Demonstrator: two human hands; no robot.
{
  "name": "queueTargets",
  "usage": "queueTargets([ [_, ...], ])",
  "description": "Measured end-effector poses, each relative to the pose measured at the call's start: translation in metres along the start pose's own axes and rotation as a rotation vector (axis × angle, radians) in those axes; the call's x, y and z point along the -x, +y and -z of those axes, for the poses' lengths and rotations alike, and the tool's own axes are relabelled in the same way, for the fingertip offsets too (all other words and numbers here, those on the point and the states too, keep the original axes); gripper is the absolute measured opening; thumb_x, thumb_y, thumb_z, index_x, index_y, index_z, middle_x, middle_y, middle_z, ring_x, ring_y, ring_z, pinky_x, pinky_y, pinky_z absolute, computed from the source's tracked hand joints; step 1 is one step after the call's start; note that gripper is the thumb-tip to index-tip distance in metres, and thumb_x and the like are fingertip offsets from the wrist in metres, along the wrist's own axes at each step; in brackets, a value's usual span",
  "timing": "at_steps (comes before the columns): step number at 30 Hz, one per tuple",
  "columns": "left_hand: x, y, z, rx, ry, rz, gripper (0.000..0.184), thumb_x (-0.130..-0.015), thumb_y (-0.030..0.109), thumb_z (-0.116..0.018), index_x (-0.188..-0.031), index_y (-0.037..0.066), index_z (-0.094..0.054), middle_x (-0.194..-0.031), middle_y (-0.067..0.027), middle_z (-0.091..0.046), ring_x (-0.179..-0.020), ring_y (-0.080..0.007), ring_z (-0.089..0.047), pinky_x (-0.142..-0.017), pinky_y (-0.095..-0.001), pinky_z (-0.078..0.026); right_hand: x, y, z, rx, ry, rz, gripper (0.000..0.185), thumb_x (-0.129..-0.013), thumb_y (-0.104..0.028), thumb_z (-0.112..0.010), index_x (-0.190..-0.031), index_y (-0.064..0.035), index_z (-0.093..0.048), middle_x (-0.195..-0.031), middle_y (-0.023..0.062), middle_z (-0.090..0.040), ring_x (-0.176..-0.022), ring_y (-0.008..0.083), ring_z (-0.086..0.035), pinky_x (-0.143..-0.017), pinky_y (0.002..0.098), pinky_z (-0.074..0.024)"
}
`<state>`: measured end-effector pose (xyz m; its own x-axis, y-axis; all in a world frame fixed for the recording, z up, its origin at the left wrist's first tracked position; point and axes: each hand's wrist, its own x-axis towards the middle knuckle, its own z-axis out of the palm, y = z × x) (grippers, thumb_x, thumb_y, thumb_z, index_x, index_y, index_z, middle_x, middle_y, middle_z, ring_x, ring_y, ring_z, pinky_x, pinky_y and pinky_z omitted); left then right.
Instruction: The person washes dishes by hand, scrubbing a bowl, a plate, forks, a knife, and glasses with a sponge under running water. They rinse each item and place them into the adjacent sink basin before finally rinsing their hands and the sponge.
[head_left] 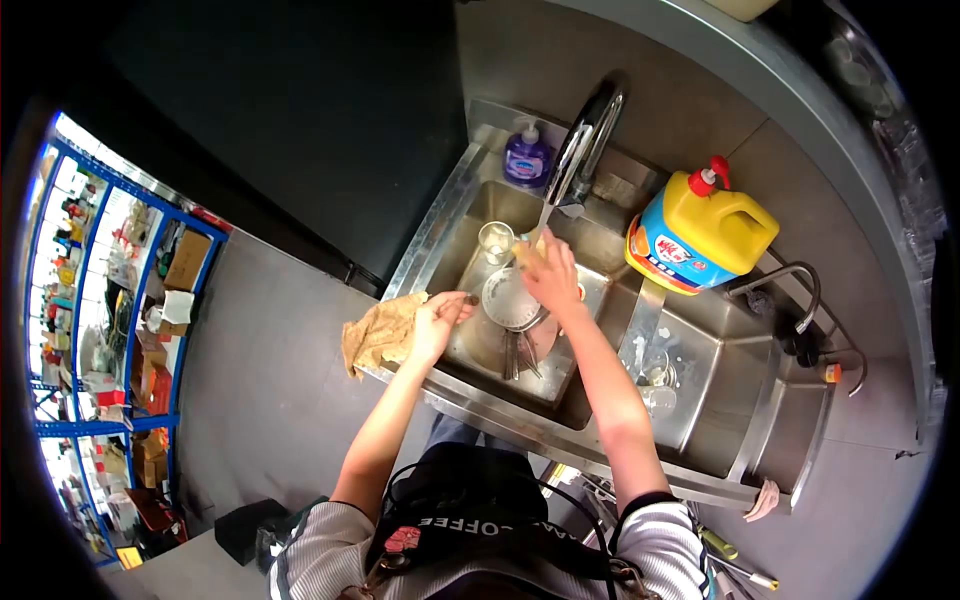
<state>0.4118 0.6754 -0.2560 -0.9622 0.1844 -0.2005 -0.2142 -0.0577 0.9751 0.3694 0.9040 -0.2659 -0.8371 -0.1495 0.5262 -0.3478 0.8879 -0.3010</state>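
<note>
My right hand is under the running faucet, its fingers wrapped round a yellowish sponge. Below it in the left sink basin lie a round white strainer-like dish and several utensils. A clear glass stands just left of the sponge. My left hand is over the basin's left edge, fingers curled toward a small dark thing at the fingertips that I cannot make out. Beside that hand a brown cloth hangs over the sink's rim.
Behind the basin stands a purple soap bottle. A large yellow jug with a red pump is at the right. The right basin holds glassware. A pinkish cloth hangs at the front right edge. Blue shelves stand far left.
</note>
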Motion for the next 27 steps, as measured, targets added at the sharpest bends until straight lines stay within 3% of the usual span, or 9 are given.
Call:
queueTargets([
  [4, 0.000, -0.018, 0.032, 0.006, -0.010, 0.025, 0.019, -0.087, 0.007, -0.045, -0.101, -0.004, -0.053, -0.081, -0.0118, -0.062, -0.072, -0.0155, -0.060, -0.067, -0.0244, -0.047, 0.003, -0.005, 0.014, 0.036, -0.056, -0.119, 0.043, -0.058, -0.009, -0.062, -0.101, -0.0098, -0.059, -0.124, 0.0176, -0.038, -0.103, 0.0337, -0.042, -0.088, 0.0405, -0.0383],
  [11, 0.002, -0.002, 0.063, 0.006, -0.049, 0.150, 0.019, -0.088, 0.009, -0.044, -0.100, -0.002, -0.055, -0.081, -0.0101, -0.062, -0.072, -0.0149, -0.059, -0.065, -0.0239, -0.047, 0.011, -0.025, 0.004, -0.156, 0.114, -0.505, 0.048, -0.060, -0.010, -0.066, -0.107, -0.0099, -0.059, -0.119, 0.0180, -0.045, -0.103, 0.0323, -0.045, -0.090, 0.0375, -0.0386],
  [15, -0.003, -0.002, 0.073, -0.011, -0.065, 0.188, 0.020, -0.088, 0.010, -0.045, -0.100, -0.001, -0.056, -0.081, -0.0100, -0.062, -0.073, -0.0149, -0.059, -0.066, -0.0237, -0.047, 0.019, -0.014, -0.012, -0.933, 0.132, -0.927, 0.045, -0.066, -0.010, -0.066, -0.109, -0.0030, -0.056, -0.107, 0.0120, -0.056, -0.090, 0.0213, -0.057, -0.080, 0.0288, -0.0454],
  [16, -0.004, -0.002, 0.074, -0.009, -0.068, 0.194, 0.019, -0.088, 0.010, -0.045, -0.099, -0.001, -0.056, -0.081, -0.0102, -0.062, -0.073, -0.0151, -0.059, -0.066, -0.0237, -0.047, 0.021, -0.014, -0.013, -0.978, 0.151, -0.905, 0.039, -0.071, -0.013, -0.062, -0.108, -0.0004, -0.055, -0.091, 0.0076, -0.061, -0.074, 0.0172, -0.059, -0.070, 0.0251, -0.0479],
  [20, -0.005, -0.002, 0.071, 0.023, -0.062, 0.192, 0.019, -0.088, 0.009, -0.045, -0.099, -0.003, -0.055, -0.081, -0.0110, -0.062, -0.073, -0.0161, -0.060, -0.066, -0.0245, -0.048, 0.014, -0.003, -0.023, -1.756, -0.068, -1.227, 0.023, -0.081, -0.021, -0.046, -0.094, -0.0026, -0.053, -0.078, 0.0105, -0.058, -0.064, 0.0194, -0.056, -0.059, 0.0283, -0.0472],
  [21, -0.005, -0.002, 0.069, 0.038, -0.055, 0.181, 0.019, -0.088, 0.008, -0.045, -0.099, -0.003, -0.055, -0.081, -0.0113, -0.062, -0.073, -0.0164, -0.060, -0.067, -0.0249, -0.048, 0.002, -0.005, -0.024, -1.822, -0.080, -1.228, 0.025, -0.081, -0.025, -0.049, -0.096, -0.0051, -0.053, -0.077, 0.0098, -0.059, -0.064, 0.0191, -0.057, -0.060, 0.0287, -0.0473],
  [23, -0.003, -0.009, 0.071, 0.027, -0.074, 0.161, 0.020, -0.087, 0.007, -0.045, -0.101, -0.004, -0.054, -0.084, -0.0119, -0.061, -0.075, -0.0173, -0.060, -0.069, -0.0260, -0.049, -0.019, 0.009, -0.051, -1.771, -0.206, -1.282, 0.024, -0.082, -0.029, -0.052, -0.094, -0.0079, -0.053, -0.077, 0.0076, -0.059, -0.064, 0.0179, -0.056, -0.059, 0.0295, -0.0472],
  [25, -0.002, -0.013, 0.074, 0.018, -0.083, 0.136, 0.020, -0.088, 0.007, -0.045, -0.101, -0.004, -0.054, -0.085, -0.0124, -0.061, -0.075, -0.0177, -0.061, -0.069, -0.0264, -0.049, -0.036, 0.019, -0.082, -1.430, -0.136, -1.094, 0.028, -0.083, -0.026, -0.053, -0.103, -0.0072, -0.056, -0.082, 0.0045, -0.060, -0.075, 0.0160, -0.056, -0.065, 0.0278, -0.0462],
  [27, 0.003, -0.013, 0.073, 0.016, -0.083, 0.121, 0.019, -0.088, 0.008, -0.045, -0.100, -0.004, -0.054, -0.082, -0.0126, -0.062, -0.073, -0.0176, -0.060, -0.067, -0.0260, -0.049, -0.044, 0.022, -0.088, -1.066, -0.253, -0.943, 0.036, -0.080, -0.028, -0.055, -0.107, -0.0044, -0.054, -0.089, 0.0089, -0.060, -0.075, 0.0253, -0.057, -0.070, 0.0320, -0.0449],
])
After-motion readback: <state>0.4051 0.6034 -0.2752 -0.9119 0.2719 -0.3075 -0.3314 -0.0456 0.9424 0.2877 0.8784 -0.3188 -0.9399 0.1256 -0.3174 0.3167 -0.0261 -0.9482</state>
